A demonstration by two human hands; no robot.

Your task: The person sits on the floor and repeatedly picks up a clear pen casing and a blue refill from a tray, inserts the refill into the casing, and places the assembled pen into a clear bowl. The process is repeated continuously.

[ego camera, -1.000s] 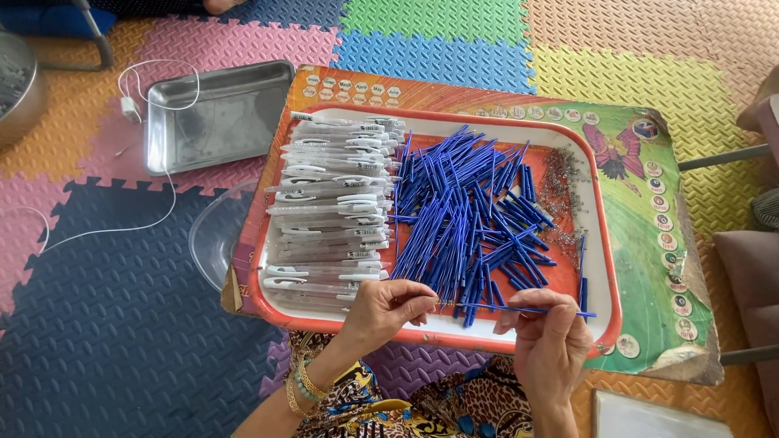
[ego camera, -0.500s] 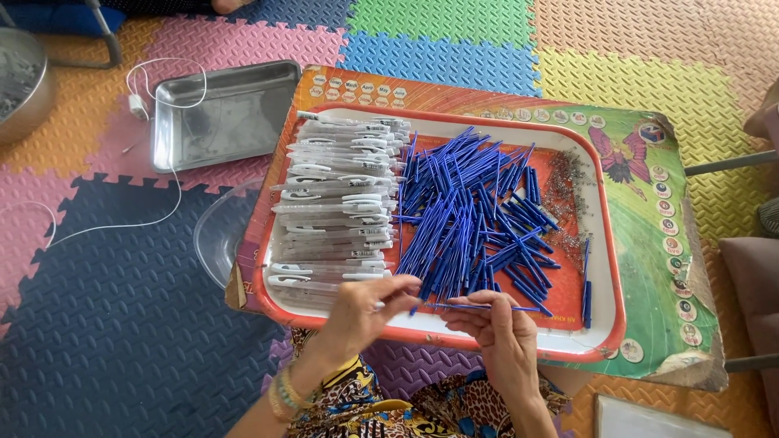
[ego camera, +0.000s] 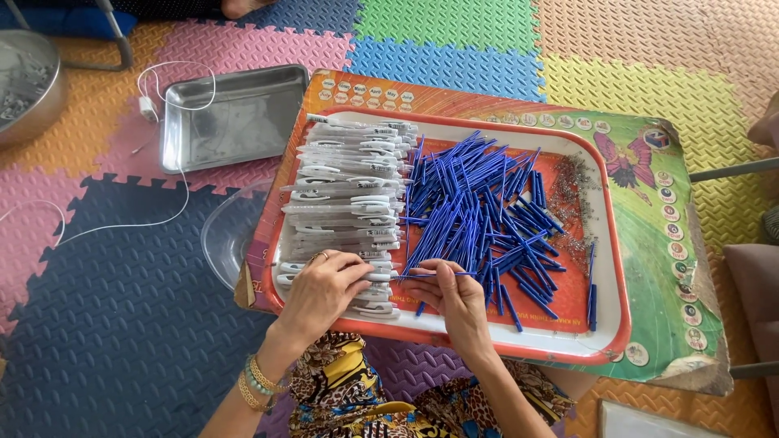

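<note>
**Hands at a tray of pen parts**

A floor of foam mats in blue, pink, orange, green and yellow carries everything. On it lies a large printed board with a butterfly picture, and on the board sits a red-rimmed tray. To the upper left a steel pan rests on the mats, with a white cable looping beside it; a clear lid pokes out from under the board's left edge.

Inside the tray, a stack of white pen barrels fills the left side, a heap of blue refills the middle, and small metal springs lie scattered to the right.

The left hand, ringed and braceleted, rests on the near end of the white stack, its fingers closed around one white barrel. The right hand pinches a single blue refill between thumb and fingertips, held level, its tip pointing at the barrel's end.
</note>
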